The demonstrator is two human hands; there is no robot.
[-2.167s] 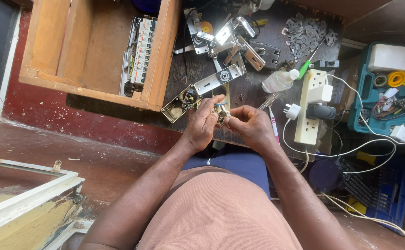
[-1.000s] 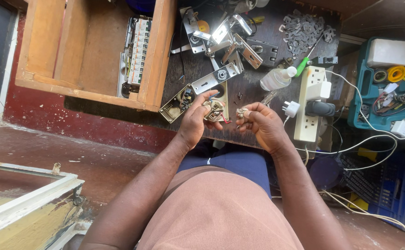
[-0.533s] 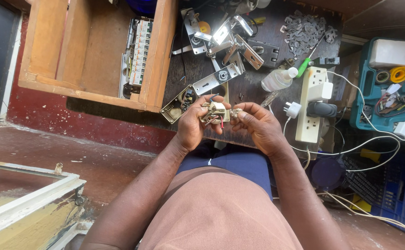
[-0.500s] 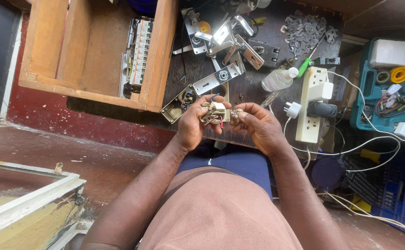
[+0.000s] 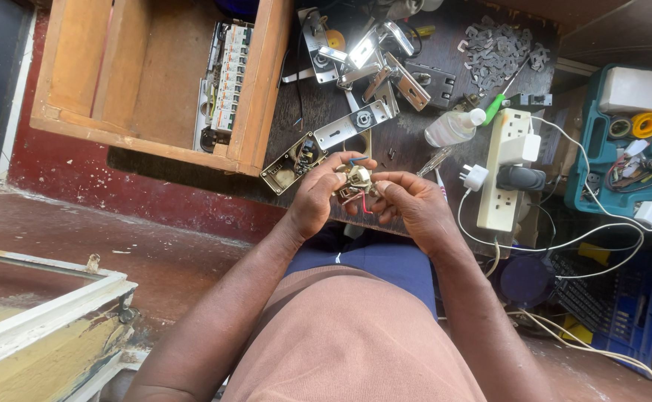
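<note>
Left hand (image 5: 318,199) and right hand (image 5: 408,205) together pinch a small cream electrical fitting with red and blue wires (image 5: 354,181) above the dark worktop (image 5: 415,141). Judged light, rigid, wires fragile; grip the body.

I see a dark worktable (image 5: 415,141) ahead with a red-painted front. Far left on it, an open wooden box (image 5: 154,74). Worn reddish floor (image 5: 154,246) below; pale window frame (image 5: 50,313) near left. Daylight, hard shadows.
</note>
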